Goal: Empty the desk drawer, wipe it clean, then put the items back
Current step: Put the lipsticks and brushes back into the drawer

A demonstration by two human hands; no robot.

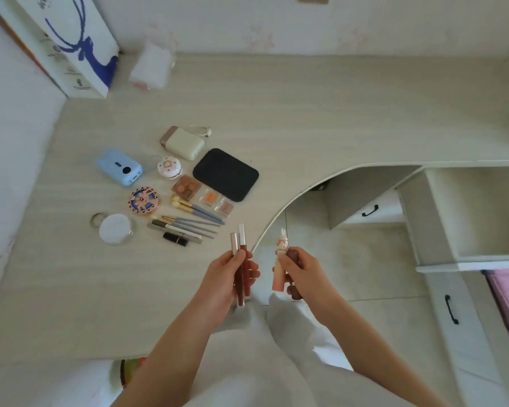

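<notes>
the left hand [231, 273] grips a bundle of slim lip gloss tubes [242, 259] and the right hand [299, 270] clasps a rabbit-topped tube [280, 261] with a darker one, both over the desk's [306, 113] curved front edge. they look light, stiff and slick, best held mid-barrel. the drawer's inside and the exact tube count are hidden.
</notes>
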